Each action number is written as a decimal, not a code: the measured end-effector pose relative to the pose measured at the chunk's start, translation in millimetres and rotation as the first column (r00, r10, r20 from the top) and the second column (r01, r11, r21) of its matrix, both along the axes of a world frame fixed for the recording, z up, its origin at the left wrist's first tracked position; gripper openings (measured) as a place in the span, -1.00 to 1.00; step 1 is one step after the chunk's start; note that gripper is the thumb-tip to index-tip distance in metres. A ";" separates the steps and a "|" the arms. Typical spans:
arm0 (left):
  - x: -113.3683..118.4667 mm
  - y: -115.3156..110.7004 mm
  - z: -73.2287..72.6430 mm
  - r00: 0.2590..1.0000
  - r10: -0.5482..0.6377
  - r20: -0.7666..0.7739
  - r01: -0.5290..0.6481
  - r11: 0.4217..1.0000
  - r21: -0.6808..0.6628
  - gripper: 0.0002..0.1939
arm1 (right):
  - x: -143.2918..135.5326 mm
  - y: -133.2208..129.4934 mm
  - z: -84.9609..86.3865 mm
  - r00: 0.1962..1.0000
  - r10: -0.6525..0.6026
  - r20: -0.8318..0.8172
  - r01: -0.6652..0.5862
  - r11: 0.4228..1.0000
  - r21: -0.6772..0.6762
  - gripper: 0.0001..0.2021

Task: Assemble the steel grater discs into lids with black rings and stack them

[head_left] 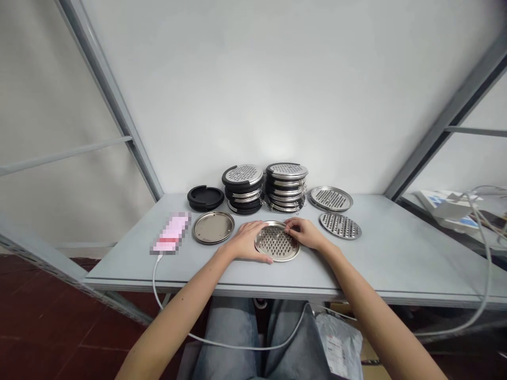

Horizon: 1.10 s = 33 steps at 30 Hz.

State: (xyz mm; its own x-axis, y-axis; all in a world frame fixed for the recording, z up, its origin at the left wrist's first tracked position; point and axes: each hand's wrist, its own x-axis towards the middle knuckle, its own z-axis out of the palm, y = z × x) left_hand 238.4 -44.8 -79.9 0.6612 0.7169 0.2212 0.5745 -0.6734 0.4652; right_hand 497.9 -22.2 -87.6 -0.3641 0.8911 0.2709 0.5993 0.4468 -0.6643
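Observation:
A round perforated metal plate (277, 244) with a raised rim lies flat on the grey table in front of me. My left hand (249, 241) wraps its left edge, thumb at the near side and fingers at the far side. At the upper right of the plate, the fingertips of my right hand (304, 233) are pinched together; whatever they hold is too small or hidden to tell. To the left rests a shallow round metal tray (214, 228). On the right, a loose perforated disc (340, 226) lies by itself, with a rimmed perforated plate (331, 199) behind it.
Two stacks of black and silver round pieces, a left stack (243, 189) and a right stack (287, 187), stand near the wall. Black rings (205, 198) sit at their left. A pixelated pink object (171, 233) has a white cable (156, 277) running over the table's front edge.

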 end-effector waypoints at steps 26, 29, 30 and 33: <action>0.9 2.3 -5.1 0.980 0.074 0.184 -0.086 0.994 0.061 -0.51 | -0.5 4.5 -0.2 0.998 -0.013 0.064 0.005 0.992 0.128 -0.83; 1.9 3.0 -5.7 0.979 0.067 0.191 -0.081 0.994 0.069 -0.52 | -0.7 4.7 -0.2 0.995 0.003 0.098 -0.015 0.993 0.117 -0.83; 2.0 3.4 -6.2 0.978 0.075 0.196 -0.090 0.994 0.069 -0.53 | -0.7 4.5 0.0 0.994 0.003 0.110 -0.016 0.993 0.116 -0.82; 2.2 5.0 -8.7 0.970 0.122 0.211 -0.136 0.989 0.056 -0.57 | -0.6 3.7 0.5 0.988 -0.020 0.151 0.003 0.994 0.112 -0.82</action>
